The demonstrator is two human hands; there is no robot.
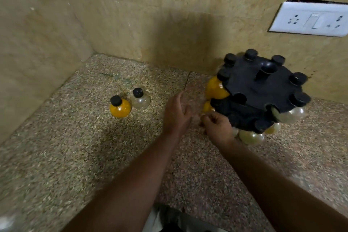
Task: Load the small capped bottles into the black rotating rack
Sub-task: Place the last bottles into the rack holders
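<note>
I see a speckled stone desk (79,156) filling the lower frame, boxed in by tan walls (131,15) that meet in a corner at upper left. A white socket plate (310,19) sits on the wall at upper right.

The black rack (263,90) stands right of centre, near the back wall, most of its slots filled with capped bottles; I cannot count them all, as some are hidden. At least two of the loaded ones are orange, others clear.

My two bare forearms reach up from the bottom edge. My left hand (176,115) hovers at centre, fingers loosely apart, holding nothing. My right hand (216,126) is curled against the rack's lower left edge; I cannot tell whether it grips anything.

Two loose bottles stand left of centre, touching: one orange bottle (120,107) and one clear bottle (140,99), both black-capped.
</note>
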